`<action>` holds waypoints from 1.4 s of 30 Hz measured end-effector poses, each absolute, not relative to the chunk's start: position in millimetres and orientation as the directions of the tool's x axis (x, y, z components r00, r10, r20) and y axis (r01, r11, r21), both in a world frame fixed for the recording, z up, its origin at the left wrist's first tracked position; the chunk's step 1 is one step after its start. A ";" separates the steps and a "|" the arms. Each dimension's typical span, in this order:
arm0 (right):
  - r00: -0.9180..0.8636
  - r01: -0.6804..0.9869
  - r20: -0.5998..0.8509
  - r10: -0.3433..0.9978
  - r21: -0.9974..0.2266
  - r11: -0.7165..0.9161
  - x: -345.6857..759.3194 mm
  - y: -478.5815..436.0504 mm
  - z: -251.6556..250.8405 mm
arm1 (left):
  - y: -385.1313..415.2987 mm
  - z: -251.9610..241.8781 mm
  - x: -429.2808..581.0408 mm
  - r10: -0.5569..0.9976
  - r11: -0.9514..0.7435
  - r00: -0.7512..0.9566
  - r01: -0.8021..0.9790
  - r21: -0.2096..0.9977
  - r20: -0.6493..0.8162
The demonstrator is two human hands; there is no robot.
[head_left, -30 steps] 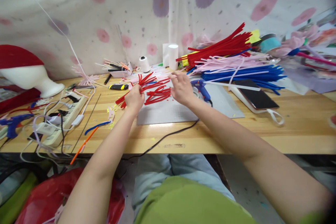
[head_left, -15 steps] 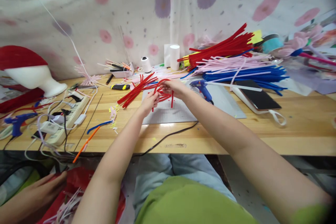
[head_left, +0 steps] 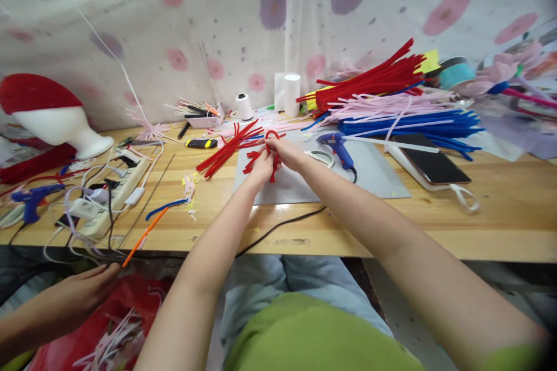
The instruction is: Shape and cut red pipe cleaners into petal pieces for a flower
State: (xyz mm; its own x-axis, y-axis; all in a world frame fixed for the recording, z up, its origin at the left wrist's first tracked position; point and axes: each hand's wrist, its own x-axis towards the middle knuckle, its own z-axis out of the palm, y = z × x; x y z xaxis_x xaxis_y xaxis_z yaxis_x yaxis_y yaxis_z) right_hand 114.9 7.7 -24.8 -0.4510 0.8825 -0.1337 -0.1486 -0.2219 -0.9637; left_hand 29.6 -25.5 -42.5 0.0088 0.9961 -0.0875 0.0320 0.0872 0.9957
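Observation:
Both hands meet over a grey board (head_left: 296, 192) on the table. My left hand (head_left: 263, 167) is closed on a red pipe cleaner (head_left: 272, 175), and my right hand (head_left: 285, 151) pinches the same one from the right. The pipe cleaner bends into a small loop above the fingers, its ends hanging below them. Short red pieces (head_left: 251, 161) lie on the board just left of my hands. Farther left rests a loose bunch of red pipe cleaners (head_left: 226, 149). A blue glue gun (head_left: 339, 149) lies to the right, near a white ring-shaped roll (head_left: 321, 157).
Bundles of red (head_left: 369, 84), pink (head_left: 387, 105) and blue pipe cleaners (head_left: 413, 126) are piled at back right, near a black phone-like device (head_left: 435, 159). At left are a power strip (head_left: 115, 194) and a foam head (head_left: 56, 122). Another person's hand (head_left: 82, 295) touches an orange stick (head_left: 143, 240).
My hands have come closer together, drawing the wide red arc into a tighter loop. The other person's hand has risen to the end of the orange stick.

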 end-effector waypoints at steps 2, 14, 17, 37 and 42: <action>-0.507 -0.183 -0.088 0.858 -0.961 -0.207 118.8 9.6 -28.0 | -27.8 -42.2 28.9 0.988 0.151 0.053 -0.070 0.986 -0.148; -0.442 -0.221 -0.145 0.885 -0.939 -0.264 119.8 14.6 -25.5 | -35.6 -42.1 17.5 0.856 0.433 0.429 -0.284 0.855 -0.290; -0.469 -0.173 -0.184 0.864 -0.940 -0.294 118.6 15.2 -28.0 | -36.6 -44.3 15.3 0.828 0.454 0.480 -0.272 0.849 -0.289; -0.283 -0.513 -0.241 0.928 -0.779 -0.359 106.2 23.5 -33.9 | -38.7 -52.9 14.3 0.836 0.500 0.457 -0.408 0.764 -0.303; -0.281 -0.505 -0.254 0.925 -0.781 -0.368 106.0 19.7 -26.3 | -38.5 -53.2 15.7 0.834 0.499 0.460 -0.399 0.769 -0.303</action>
State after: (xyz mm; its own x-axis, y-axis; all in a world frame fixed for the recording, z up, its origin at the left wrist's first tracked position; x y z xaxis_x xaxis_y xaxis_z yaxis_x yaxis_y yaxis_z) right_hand 106.0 19.7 -26.3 -0.2814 0.9253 -0.2543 -0.5046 -0.3681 -0.7810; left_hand 15.7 -38.5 -53.2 0.4602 0.8344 -0.3032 -0.3985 0.4993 0.7693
